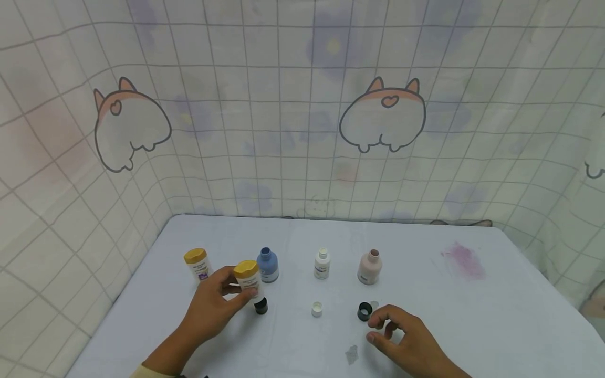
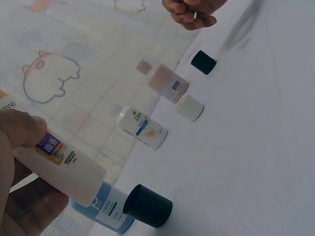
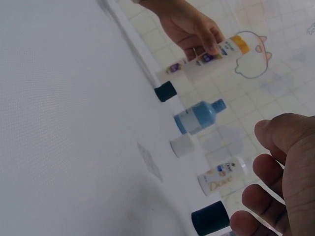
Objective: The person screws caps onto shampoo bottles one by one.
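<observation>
My left hand (image 1: 211,303) grips a white bottle with a yellow cap (image 1: 250,282) between thumb and fingers, raised off the table and slightly tilted. Behind it stands an uncapped blue bottle (image 1: 268,266), with a black cap (image 1: 261,306) in front. A second yellow-capped bottle (image 1: 197,262) stands behind the left hand, its lower part hidden. My right hand (image 1: 407,338) holds nothing; its fingers bend loosely beside another black cap (image 1: 364,311). An uncapped pink bottle (image 1: 369,268) is beyond that cap. In the left wrist view, the gripped bottle (image 2: 66,164) shows a purple label.
A small white bottle (image 1: 322,264) stands between the blue and pink ones, a white cap (image 1: 317,309) in front of it. The white table (image 1: 293,349) has a pink stain (image 1: 465,261) at right and grey patches near the front. A patterned curtain (image 1: 293,131) hangs behind.
</observation>
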Action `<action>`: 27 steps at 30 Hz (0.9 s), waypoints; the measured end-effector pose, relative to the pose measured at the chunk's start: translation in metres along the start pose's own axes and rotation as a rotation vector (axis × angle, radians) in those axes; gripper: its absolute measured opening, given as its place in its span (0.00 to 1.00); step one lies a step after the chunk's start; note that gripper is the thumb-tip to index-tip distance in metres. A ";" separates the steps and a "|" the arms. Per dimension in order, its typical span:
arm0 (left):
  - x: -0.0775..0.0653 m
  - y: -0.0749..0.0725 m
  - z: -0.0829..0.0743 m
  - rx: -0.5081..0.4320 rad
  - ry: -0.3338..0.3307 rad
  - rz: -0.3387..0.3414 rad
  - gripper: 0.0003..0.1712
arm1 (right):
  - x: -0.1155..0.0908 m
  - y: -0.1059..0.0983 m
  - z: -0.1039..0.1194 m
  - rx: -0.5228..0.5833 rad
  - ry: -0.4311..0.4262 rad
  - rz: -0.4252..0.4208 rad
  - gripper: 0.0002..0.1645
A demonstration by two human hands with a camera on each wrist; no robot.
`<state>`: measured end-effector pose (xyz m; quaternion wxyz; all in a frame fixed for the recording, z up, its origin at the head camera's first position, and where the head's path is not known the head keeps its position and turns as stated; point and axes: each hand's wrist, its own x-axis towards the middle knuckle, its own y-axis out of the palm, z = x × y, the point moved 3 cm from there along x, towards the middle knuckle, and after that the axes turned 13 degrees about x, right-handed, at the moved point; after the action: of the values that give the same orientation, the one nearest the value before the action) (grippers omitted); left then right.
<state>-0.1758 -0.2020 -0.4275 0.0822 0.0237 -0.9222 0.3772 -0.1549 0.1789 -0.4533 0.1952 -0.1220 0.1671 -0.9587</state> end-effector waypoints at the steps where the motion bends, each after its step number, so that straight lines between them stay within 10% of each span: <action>1: 0.000 -0.001 0.001 0.001 -0.006 -0.001 0.31 | 0.000 0.000 0.000 -0.001 -0.002 0.000 0.13; 27: -0.004 -0.017 0.030 0.100 -0.092 -0.041 0.36 | 0.000 0.001 0.000 -0.014 -0.071 -0.002 0.12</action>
<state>-0.1740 -0.2353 -0.4377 0.0460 0.0638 -0.9043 0.4196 -0.1547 0.1778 -0.4540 0.1993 -0.1576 0.1669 -0.9527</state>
